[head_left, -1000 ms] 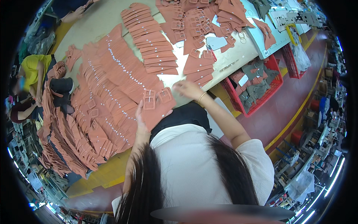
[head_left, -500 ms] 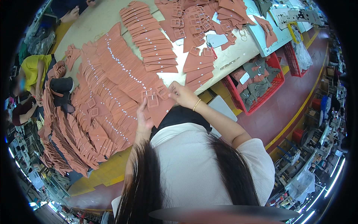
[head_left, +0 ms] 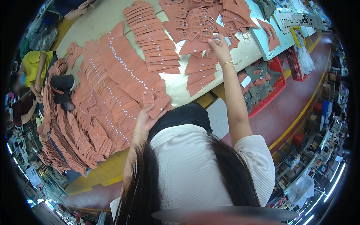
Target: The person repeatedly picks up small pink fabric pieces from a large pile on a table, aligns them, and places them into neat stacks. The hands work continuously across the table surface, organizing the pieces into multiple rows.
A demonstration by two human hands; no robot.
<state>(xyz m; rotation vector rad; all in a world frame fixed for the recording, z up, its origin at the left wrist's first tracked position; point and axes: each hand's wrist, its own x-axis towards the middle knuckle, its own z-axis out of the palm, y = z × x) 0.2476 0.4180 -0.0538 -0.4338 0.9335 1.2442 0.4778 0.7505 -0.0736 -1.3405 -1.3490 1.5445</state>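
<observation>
Close to my body, my left hand [head_left: 144, 120] is closed on a rust-brown strap piece [head_left: 162, 106] with a square covered buckle, at the near edge of the spread. My right arm reaches out over the table. Its hand [head_left: 220, 48] pinches the buckle end of another rust-brown buckled strap [head_left: 195, 45], which lies over a pile of similar buckled pieces [head_left: 198, 17]. Just nearer than that strap, a fanned stack of pieces [head_left: 200, 77] lies on the table. A long fanned row of pieces [head_left: 152, 45] runs to its left.
Overlapping rows of rust-brown pieces [head_left: 116, 67] cover the table's left. To the right stands a red crate [head_left: 268, 95] of grey and brown pieces, near a pale blue board [head_left: 258, 41]. A person in yellow [head_left: 35, 65] works at left; another person's hand [head_left: 80, 9] shows at the far edge.
My right hand has moved from beside my left hand out to the far pile, carrying a buckled strap. My left hand stays near my body with a buckled piece.
</observation>
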